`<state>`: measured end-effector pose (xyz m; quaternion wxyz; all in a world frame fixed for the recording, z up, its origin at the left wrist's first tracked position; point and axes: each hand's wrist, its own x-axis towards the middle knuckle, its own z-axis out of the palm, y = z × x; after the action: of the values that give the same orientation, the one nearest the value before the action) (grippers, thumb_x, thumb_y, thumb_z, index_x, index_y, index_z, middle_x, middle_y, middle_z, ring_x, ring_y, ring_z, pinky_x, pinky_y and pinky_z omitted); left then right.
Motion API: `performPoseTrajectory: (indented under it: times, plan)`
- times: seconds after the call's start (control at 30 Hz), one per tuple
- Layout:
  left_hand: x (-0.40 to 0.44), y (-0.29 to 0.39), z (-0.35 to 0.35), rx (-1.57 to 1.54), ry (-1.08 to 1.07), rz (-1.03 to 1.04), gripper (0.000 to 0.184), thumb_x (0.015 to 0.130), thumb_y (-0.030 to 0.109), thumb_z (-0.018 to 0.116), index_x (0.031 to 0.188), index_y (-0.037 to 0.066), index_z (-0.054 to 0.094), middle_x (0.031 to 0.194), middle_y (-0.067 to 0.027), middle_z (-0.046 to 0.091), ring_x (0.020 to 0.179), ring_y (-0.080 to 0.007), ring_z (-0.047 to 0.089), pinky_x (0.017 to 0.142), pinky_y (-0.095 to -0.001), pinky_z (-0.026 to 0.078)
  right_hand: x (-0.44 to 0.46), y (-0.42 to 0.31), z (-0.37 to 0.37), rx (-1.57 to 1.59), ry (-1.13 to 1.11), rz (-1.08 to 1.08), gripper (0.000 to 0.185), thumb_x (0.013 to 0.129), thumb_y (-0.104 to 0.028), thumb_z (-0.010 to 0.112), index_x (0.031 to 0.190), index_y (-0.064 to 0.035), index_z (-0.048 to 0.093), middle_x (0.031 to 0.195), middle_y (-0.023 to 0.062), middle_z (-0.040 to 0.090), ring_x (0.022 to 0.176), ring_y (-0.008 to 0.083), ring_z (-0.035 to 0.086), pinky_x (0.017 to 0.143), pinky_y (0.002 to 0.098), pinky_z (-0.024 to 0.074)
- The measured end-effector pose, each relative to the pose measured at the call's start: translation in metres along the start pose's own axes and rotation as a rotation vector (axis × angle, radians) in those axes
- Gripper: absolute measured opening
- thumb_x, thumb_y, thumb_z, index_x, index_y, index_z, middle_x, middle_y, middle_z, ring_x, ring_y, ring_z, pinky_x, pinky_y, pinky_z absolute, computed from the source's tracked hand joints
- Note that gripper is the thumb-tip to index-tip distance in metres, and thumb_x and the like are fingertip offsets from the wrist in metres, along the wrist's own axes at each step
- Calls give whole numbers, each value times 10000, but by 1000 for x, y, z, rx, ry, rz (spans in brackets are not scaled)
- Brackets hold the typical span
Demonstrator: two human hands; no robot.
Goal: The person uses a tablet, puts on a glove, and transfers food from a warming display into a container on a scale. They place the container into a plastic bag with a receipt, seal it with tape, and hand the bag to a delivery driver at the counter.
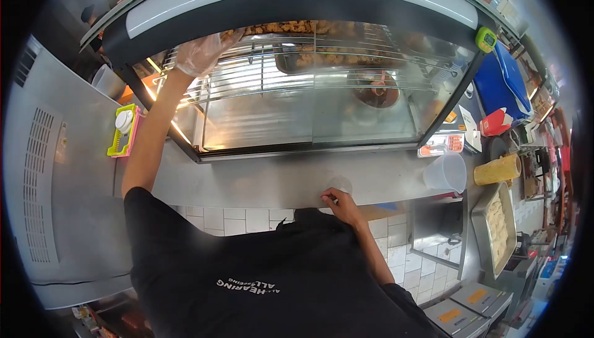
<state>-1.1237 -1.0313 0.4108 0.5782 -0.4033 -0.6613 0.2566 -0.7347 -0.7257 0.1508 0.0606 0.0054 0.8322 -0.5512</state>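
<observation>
1. Reaching into the display case (260, 155) with the left hand (199, 55), covered in a clear plastic glove, above the wire rack (262, 72) at the left end.
2. Pointing the gloved fingers toward the left end of the browned food pieces (281, 27), located high inside the case, just below the dark upper frame.
3. Extending the left fingers forward with a slight bend; tips partly lost against the food. Impossible to tell how wide apart, or whether closed on a piece.
4. Holding the bare right hand (340, 205) at the near edge of the steel counter (272, 183), with fingers curled inward and thumb close by. Impossible to tell whether gripping anything small.
5. Noting nearby contents: more browned pieces in a dark tray (279, 64), plus a round pan (392, 98) lower in the case, toward the right.
6. Judging progress: access to the food apparently complete; grasp unconfirmed. Remaining, as far as visible: any removal or rearrangement of pieces, with none seen outside the case in either hand.
</observation>
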Motion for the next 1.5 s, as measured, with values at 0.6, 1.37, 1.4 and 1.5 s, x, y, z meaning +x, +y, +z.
performPoseTrajectory:
  times: [0.6,1.37,1.4,1.5]
  plan:
    - [161,199,-185,-1611,76,-513,275,835,59,727,1102,121,707,1107,-99,660,856,-184,663,689,-296,554,-83,60,-85,-167,64,262,183,916,-229,618,989,-64,650,903,127,697,847,314,667,745,405,513]
    - [495,576,-31,-1161,-1349,23,513,808,299,685,1301,198,583,1220,-91,639,1134,-248,614,947,-356,497,-260,318,-217,219,117,579,301,921,-315,637,1052,-46,664,956,135,705,800,212,690,757,341,535]
    - [494,581,-29,-1156,-1355,13,513,808,299,685,1301,198,583,1220,-91,639,1134,-248,614,947,-356,497,-260,321,-219,225,128,565,298,920,-317,638,1050,-50,665,956,136,703,780,206,691,748,339,535]
    - [486,594,-23,-1120,-1250,-22,524,823,300,676,1325,197,565,1277,-86,614,1176,-245,586,982,-361,475,-256,325,-224,218,104,577,293,908,-299,641,1057,-47,662,960,152,701,820,250,693,768,358,534]
